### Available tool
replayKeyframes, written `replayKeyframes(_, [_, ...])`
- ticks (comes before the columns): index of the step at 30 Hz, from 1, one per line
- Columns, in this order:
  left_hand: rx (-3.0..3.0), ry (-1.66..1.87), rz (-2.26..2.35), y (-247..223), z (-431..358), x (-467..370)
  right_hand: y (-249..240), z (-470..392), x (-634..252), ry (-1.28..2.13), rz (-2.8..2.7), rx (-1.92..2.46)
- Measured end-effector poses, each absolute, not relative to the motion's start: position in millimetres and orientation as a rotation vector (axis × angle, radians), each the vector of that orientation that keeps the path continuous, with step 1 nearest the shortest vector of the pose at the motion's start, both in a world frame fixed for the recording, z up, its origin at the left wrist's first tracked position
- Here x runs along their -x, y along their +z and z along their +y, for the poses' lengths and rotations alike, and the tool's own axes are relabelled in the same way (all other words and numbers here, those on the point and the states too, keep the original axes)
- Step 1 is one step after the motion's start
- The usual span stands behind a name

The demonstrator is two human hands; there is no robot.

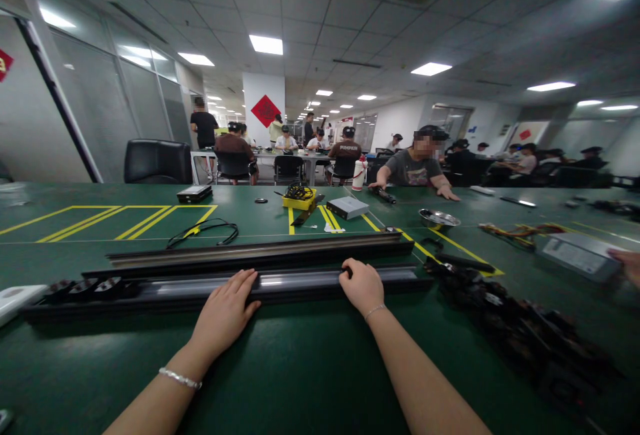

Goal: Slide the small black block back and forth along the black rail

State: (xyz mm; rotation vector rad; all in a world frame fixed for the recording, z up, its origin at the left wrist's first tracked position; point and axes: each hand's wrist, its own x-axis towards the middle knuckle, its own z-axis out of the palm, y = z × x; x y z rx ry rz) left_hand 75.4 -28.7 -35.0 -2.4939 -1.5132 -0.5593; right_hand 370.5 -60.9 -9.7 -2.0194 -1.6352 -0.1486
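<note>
A long black rail [300, 283] with a shiny grey strip lies across the green table in front of me. My left hand [229, 307] rests flat on it near the middle, fingers extended and thumb apart. Further right, my right hand [363, 283] is on the rail with its fingers curled around a small black piece [347, 271], mostly hidden. Several round black parts [109, 286] sit at the rail's left end. Just behind lies a second long rail [260, 248], parallel to the first.
Black parts [525, 328] are heaped on the right. Behind the rails are a black cable [220, 223], a yellow box [299, 200], a grey box [347, 207] and a metal bowl [439, 218]. A person [414, 163] leans on the table's far side; another person's hand touches a metal box [577, 255].
</note>
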Motion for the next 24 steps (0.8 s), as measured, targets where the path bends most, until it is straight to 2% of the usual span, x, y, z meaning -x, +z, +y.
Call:
replayKeyframes(11, [2.517, -0.620, -1.517, -36.6, -27.5, -74.8, -10.7, -61.0, -378.4, -0.021, -1.615, 1.977])
replayKeyframes(24, [2.487, -0.603, -1.498, -36.8, -27.4, -74.7, -15.2, -60.6, -377.9, -0.061, -1.593, 2.004])
